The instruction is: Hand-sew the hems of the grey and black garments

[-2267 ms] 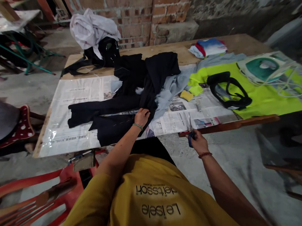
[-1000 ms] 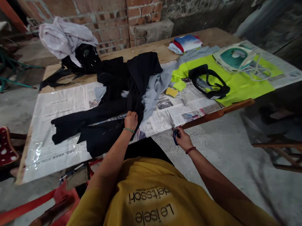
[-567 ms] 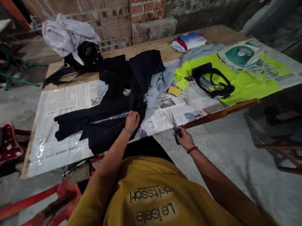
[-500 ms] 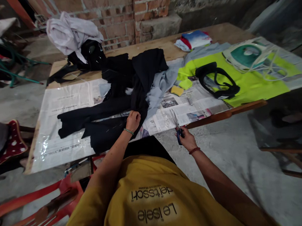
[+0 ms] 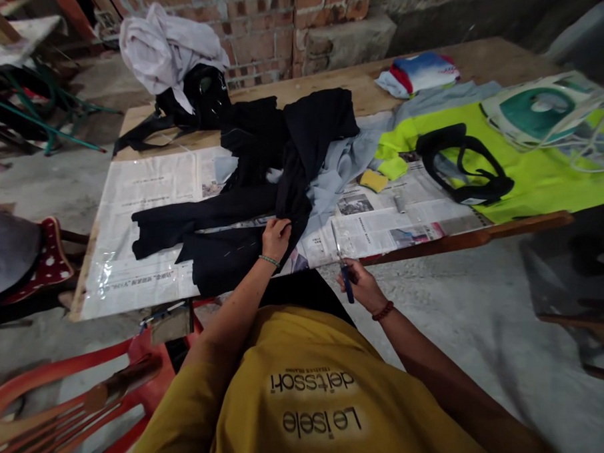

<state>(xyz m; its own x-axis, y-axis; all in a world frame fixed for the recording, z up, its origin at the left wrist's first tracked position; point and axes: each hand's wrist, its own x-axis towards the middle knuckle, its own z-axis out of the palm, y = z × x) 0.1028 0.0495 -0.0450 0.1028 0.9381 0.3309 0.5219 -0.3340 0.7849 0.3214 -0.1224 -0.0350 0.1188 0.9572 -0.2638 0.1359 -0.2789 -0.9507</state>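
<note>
My left hand [image 5: 276, 238] is closed on the edge of a black cloth garment [image 5: 228, 253], which lies spread in long pieces on the newspaper-covered table [image 5: 130, 194]. Pale stitch marks show on the cloth. In my right hand [image 5: 362, 284] is a pair of scissors [image 5: 346, 283] with dark blue handles, held just off the table's front edge. Their blades point away from me, to the right of the black cloth and apart from it. Light grey-blue cloth [image 5: 329, 168] lies partly under the black garment.
To the right, an iron [image 5: 537, 113] rests on neon-yellow cloth [image 5: 540, 183] beside a black strap-like loop [image 5: 464, 166]. A yellow sponge-like block [image 5: 373, 180] lies mid-table. Behind are folded clothes [image 5: 420, 73] and a pale bundle [image 5: 169, 48]. A red chair [image 5: 138, 367] stands front left.
The scissors have moved left, closer to the black cloth, and turned in my right hand. My left hand keeps its grip on the cloth. The whole view has shifted slightly.
</note>
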